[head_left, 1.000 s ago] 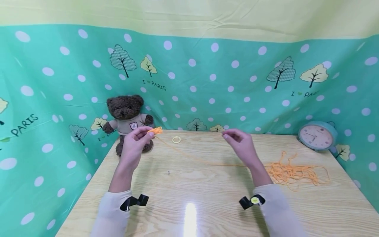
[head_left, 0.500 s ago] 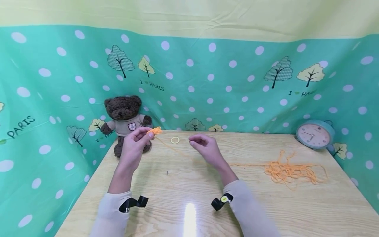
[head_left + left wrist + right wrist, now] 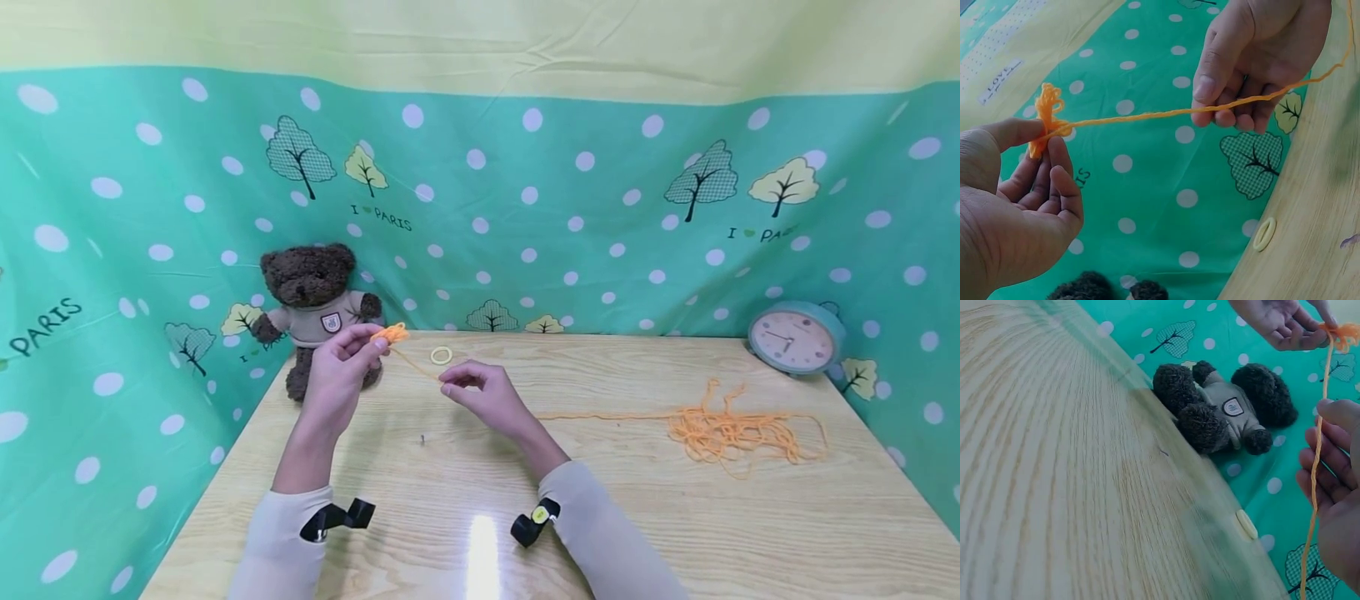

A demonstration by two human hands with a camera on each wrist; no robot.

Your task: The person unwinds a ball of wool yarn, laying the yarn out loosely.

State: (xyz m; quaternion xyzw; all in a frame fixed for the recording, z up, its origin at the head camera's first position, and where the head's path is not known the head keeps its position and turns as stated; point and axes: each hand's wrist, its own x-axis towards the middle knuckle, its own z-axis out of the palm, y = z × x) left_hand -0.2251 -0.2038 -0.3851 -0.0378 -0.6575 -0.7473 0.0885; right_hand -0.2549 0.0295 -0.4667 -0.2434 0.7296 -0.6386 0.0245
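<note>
My left hand [image 3: 339, 373] pinches a small looped bundle of orange yarn [image 3: 392, 335] between thumb and fingertips, raised above the table. From it a single yarn strand [image 3: 1141, 116] runs to my right hand [image 3: 489, 398]. The right thumb and index fingertip pinch this strand, and the other fingers curl loosely below. In the left wrist view the strand passes across the right fingertips and trails on. It leads along the table to a loose orange yarn heap [image 3: 738, 435] on the right. A pale yellow ring [image 3: 442, 356] lies on the table behind the right fingertips.
A dark brown teddy bear [image 3: 309, 292] in a grey shirt sits at the back left, behind the left hand. A teal alarm clock [image 3: 797, 337] stands at the back right. Green dotted cloth [image 3: 525, 233] encloses the wooden table [image 3: 645, 517].
My right hand has moved left and slightly down, from over the middle right of the table to the strand near the left hand, and now pinches it. The left hand keeps holding the bundle.
</note>
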